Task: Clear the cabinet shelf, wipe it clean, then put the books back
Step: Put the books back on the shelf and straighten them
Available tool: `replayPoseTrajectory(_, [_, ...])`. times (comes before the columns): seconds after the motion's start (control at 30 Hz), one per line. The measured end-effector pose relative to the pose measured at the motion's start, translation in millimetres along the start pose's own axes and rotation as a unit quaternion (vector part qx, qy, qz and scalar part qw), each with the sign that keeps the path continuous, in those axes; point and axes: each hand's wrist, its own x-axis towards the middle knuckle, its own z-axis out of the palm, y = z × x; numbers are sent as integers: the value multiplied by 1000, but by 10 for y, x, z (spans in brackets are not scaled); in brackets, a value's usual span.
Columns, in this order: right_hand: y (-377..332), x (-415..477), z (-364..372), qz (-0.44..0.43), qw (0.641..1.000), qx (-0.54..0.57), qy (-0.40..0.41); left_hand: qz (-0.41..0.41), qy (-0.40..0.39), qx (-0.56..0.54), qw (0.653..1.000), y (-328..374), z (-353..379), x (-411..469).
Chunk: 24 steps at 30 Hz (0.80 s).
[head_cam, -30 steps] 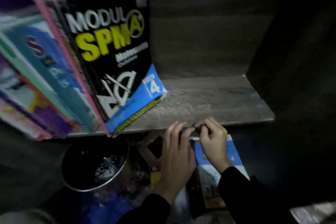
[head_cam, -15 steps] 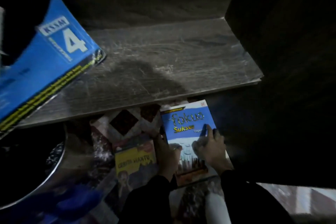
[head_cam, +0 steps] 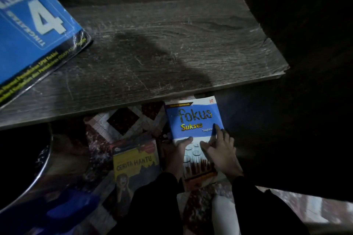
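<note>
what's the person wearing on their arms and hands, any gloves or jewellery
The left sleeve and right sleeve are long, dark and plain, ending at the wrists. The left hand and right hand are bare, without gloves. No ring or watch shows, though the light is dim.

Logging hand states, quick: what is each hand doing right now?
Left hand: holding the blue Fokus Sukses book by its left edge, thumb on the cover.
Right hand: open, fingers flat on the same cover.

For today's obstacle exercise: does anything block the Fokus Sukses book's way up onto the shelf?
Nothing visible. The shelf right above the Fokus Sukses book is bare; the KSSM 4 book is far left.
</note>
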Motion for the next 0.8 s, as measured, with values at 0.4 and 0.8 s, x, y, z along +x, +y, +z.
replayPoseTrajectory(0.4, [83,-117,-10,32,996,79,-1,24,-37,-39,998,-119,-491,-65])
replayPoseTrajectory(0.8, [-93,-249,156,79,961,207,-165,-111,-58,-37,991,-14,-1451,1])
